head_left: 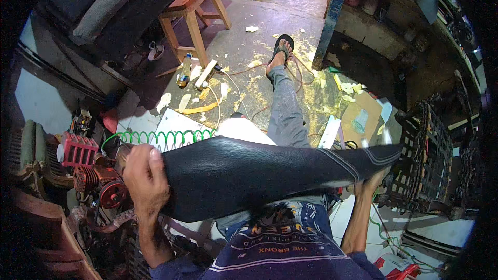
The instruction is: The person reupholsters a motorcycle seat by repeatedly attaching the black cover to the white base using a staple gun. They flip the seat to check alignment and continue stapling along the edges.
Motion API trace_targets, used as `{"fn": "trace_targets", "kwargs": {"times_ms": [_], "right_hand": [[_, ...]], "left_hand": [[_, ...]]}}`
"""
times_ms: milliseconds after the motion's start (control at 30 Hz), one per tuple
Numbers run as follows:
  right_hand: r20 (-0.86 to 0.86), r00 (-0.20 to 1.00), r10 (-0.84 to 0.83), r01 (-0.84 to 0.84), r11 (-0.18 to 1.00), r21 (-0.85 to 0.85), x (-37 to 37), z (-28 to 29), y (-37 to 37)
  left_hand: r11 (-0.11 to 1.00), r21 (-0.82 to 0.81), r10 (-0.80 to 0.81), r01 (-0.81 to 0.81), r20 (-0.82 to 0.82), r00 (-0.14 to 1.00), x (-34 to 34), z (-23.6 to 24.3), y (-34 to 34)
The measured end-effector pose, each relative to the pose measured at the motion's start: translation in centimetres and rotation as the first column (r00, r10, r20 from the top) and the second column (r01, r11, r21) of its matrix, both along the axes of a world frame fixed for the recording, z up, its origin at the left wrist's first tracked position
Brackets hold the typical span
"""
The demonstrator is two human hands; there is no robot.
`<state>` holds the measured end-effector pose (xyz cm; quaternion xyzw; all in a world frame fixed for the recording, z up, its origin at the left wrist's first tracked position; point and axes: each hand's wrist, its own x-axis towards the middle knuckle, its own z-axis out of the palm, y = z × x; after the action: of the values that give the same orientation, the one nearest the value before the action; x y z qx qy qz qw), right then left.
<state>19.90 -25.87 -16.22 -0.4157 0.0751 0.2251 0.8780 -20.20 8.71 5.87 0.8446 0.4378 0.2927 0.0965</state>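
Head view: black vinyl seat cover (259,173) spanning frame centre, held at both ends. Left hand (145,176) clamped over wide end, centre left; right hand (371,184) gripping narrow stitched end from below, centre right. Red compressor (98,181) just left of left hand.

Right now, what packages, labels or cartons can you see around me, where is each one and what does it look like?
Plastic bottle: on the floor by the wooden stool, clear with yellowish contents.
Flattened cardboard: on the floor to the right of the outstretched leg, brown with a pale sticker.
Red carton: lower right on the floor, red and white.
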Motion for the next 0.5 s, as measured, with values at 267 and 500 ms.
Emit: {"fn": "trace_targets", "kwargs": {"times_ms": [267, 500], "right_hand": [[0.311, 0.863, 0.399, -0.414, 0.91, -0.016, 1.9, 7.3, 24.7], [0.269, 0.83, 0.488, -0.526, 0.846, 0.088, -4.0, 1.3, 31.3]], "left_hand": [[0.872, 0.293, 0.376, -0.392, 0.112, 0.92, 1.8, -2.7, -7.4], [1.0, -0.018, -0.014, 0.013, -0.053, 0.998, 7.8, -6.6, -12.1]]}}
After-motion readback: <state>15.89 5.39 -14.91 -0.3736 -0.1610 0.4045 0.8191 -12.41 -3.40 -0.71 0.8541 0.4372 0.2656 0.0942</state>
